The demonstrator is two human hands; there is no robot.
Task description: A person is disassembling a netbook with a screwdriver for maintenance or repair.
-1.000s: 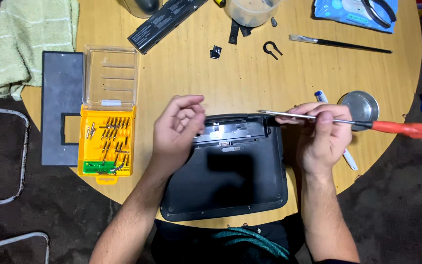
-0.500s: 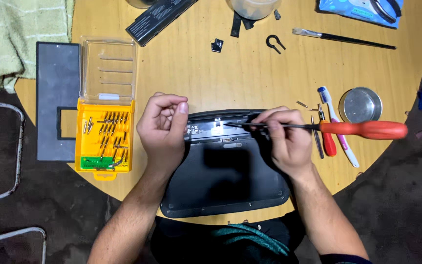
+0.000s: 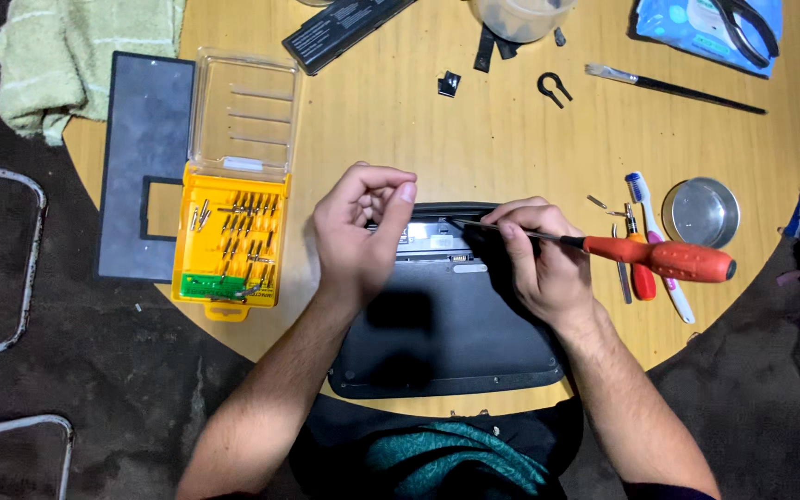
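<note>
The right hand [image 3: 539, 264] pinches a red-handled screwdriver [image 3: 604, 248], tip on the far edge of the dark laptop [image 3: 446, 324] lying on the round table [image 3: 511, 139]. The left hand [image 3: 358, 231] hovers curled, holding nothing visible. The tip could slip and scratch the casing.

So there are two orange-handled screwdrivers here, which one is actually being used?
The long orange-handled screwdriver held in the right hand, its tip on the dark laptop. The shorter orange-handled screwdriver lies untouched on the round wooden table.
</note>
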